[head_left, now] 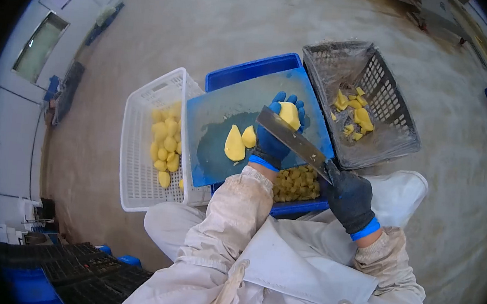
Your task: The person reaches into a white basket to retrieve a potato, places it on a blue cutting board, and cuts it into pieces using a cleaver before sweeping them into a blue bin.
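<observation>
My left hand (pixel 274 142), in a blue glove, is over the blue cutting board (pixel 218 111) with a peeled potato piece (pixel 289 115) in its upturned palm, fingers curled up behind it. My right hand (pixel 349 198), in a dark glove, grips the handle of a wide-bladed knife (pixel 294 140). The blade slants up to the left across my left palm, close to the potato piece; whether they touch is unclear. Two cut potato pieces, a larger one (pixel 235 144) and a smaller one (pixel 249 137), lie on the board left of my left hand.
A white crate (pixel 131 159) with peeled potatoes (pixel 168 142) stands left of the board. At the right is a dark, plastic-lined crate (pixel 385 145) with yellow pieces (pixel 364 119). A blue tub (pixel 302 207) under the board holds potato chunks (pixel 297 185).
</observation>
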Tool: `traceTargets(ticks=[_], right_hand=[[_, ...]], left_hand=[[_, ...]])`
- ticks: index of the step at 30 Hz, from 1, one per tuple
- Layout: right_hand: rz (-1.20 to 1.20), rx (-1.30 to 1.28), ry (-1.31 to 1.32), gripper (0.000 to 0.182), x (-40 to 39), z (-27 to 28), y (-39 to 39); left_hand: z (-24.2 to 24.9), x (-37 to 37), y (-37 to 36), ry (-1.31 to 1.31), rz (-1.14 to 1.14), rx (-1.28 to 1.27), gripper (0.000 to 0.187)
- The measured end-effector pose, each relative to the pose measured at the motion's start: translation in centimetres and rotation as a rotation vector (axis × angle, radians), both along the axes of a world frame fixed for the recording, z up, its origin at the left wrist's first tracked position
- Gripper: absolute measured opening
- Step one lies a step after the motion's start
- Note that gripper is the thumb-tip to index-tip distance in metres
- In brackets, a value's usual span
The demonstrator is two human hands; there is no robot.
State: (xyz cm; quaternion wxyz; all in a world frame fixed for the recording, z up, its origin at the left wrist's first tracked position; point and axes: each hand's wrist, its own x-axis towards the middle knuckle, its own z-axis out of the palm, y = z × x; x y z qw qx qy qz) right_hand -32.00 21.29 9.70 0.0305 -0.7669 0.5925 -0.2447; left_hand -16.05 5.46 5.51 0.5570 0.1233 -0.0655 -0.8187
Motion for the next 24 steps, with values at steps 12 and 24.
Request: traceTargets(ticks=[12,24], right_hand=[[-0.185,-0.023,0.103,0.036,-1.0,0.1,-1.9],[-0.351,0.215,0.013,0.044,-5.5,-1.9,-7.6]], left_hand=[[-2.1,-6.6,-2.8,-0.114,0.160,-0.051,0.034],[-2.6,-12.9,-1.3,-0.250,0.001,0.155,0.028]])
